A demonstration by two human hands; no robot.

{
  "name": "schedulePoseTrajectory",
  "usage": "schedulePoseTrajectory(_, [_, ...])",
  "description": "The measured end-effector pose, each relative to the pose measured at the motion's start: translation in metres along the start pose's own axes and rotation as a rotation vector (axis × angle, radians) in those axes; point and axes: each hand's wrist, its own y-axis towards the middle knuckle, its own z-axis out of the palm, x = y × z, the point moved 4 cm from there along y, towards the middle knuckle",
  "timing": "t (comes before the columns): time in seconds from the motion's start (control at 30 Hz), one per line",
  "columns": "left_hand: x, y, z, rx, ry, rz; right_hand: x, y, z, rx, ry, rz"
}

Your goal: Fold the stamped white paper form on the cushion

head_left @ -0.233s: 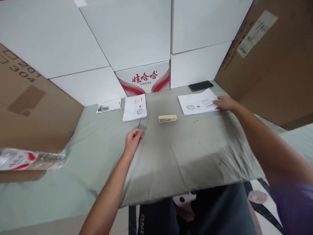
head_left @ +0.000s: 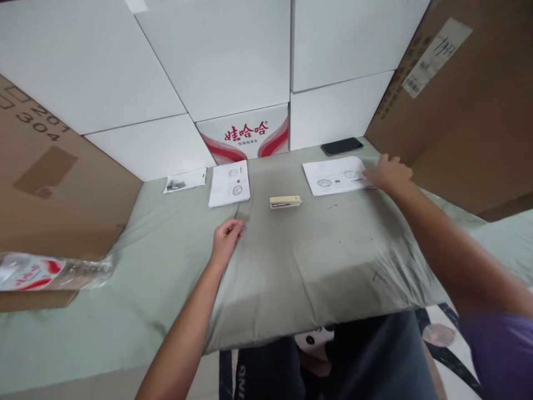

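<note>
storeroom – stacked white cartons (head_left: pixel 216 50) | brown shipping boxes (head_left: pixel 466 94) – cloth-covered table (head_left: pixel 300 266)

Green-clothed table (head_left: pixel 291 266), paper stacks (head_left: pixel 229 184), stapler (head_left: pixel 285 201), phone (head_left: pixel 342 146)

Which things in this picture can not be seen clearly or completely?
- Printed text on both paper stacks, left and right: too small in the head view.
- Right stack's far corner: hidden under the right hand.
- Plastic bottle: cut off by the left edge.
- Small bag: contents too small and blurred.
- Left hand fingers: curled under on the cloth, tips hidden.
</note>
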Motion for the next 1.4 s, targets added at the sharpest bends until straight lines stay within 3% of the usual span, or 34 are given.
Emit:
schedulePoseTrajectory(0.07, [0.000,0.000,0.000,-0.001,0.019,0.001,0.025,-0.020,-0.007,-0.010,-0.016,-0.053])
schedulePoseTrajectory(0.2, [0.001,0.001,-0.002,-0.003,0.066,0.023,0.101,-0.058,-0.003,0.087,0.086,-0.339])
schedulePoseTrajectory(0.3, [0.001,0.001,-0.003,-0.008,0.076,0.031,0.146,-0.073,0.012,0.122,0.120,-0.371])
schedulePoseTrajectory(0.37, [0.001,0.000,-0.003,-0.008,0.081,0.028,0.162,-0.076,0.024,0.121,0.120,-0.325])
schedulePoseTrajectory(0.53, [0.000,-0.001,-0.002,0.004,0.109,0.029,0.168,-0.078,0.041,0.059,0.155,-0.232])
schedulePoseTrajectory(1.1, [-0.007,-0.003,0.002,0.015,0.126,0.030,0.159,-0.077,0.051,-0.003,0.217,-0.202])
schedulePoseTrajectory(1.17, [-0.007,-0.004,0.002,0.006,0.129,0.030,0.165,-0.080,0.045,-0.048,0.255,-0.279])
schedulePoseTrajectory(1.27, [-0.006,-0.004,-0.002,-0.014,0.135,0.047,0.189,-0.102,0.022,-0.174,0.386,-0.526])
schedulePoseTrajectory(1.33, [-0.009,0.000,-0.010,-0.052,0.139,0.066,0.211,-0.134,0.004,-0.243,0.489,-0.745])
schedulePoseTrajectory(1.4, [-0.016,0.008,-0.021,-0.089,0.172,0.088,0.236,-0.182,-0.005,-0.226,0.534,-1.032])
